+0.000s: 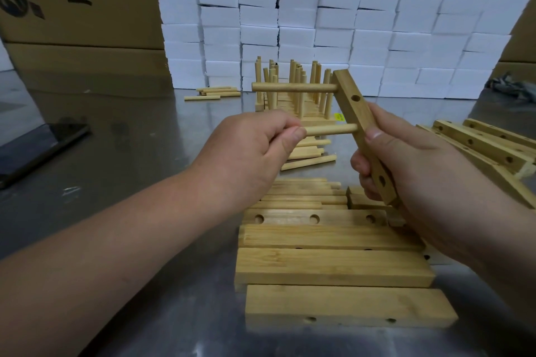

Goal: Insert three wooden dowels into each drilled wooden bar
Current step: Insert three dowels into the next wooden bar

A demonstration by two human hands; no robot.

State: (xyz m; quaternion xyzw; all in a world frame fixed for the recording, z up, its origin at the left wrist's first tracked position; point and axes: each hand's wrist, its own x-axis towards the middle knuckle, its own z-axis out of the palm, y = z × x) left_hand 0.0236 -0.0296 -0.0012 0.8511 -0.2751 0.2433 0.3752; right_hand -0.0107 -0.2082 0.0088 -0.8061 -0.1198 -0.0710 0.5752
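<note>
My right hand [412, 165] grips a drilled wooden bar [359, 116] held up and tilted over the table. One dowel [293, 87] sticks out to the left from the bar's top end. My left hand [255, 151] pinches a second dowel [330, 129], and its right tip meets the bar's left face at mid-length. Two open holes show on the bar's front face. Several loose dowels [301, 194] lie below the hands. Several drilled bars [330, 266] lie flat in front of me.
Finished bars with upright dowels [290, 87] stand at the back, a few loose dowels [214, 93] to their left. More drilled bars [487, 145] lie at the right. A dark phone [37, 148] rests at the left. Cardboard boxes [78, 9] and stacked white blocks [377, 23] line the back.
</note>
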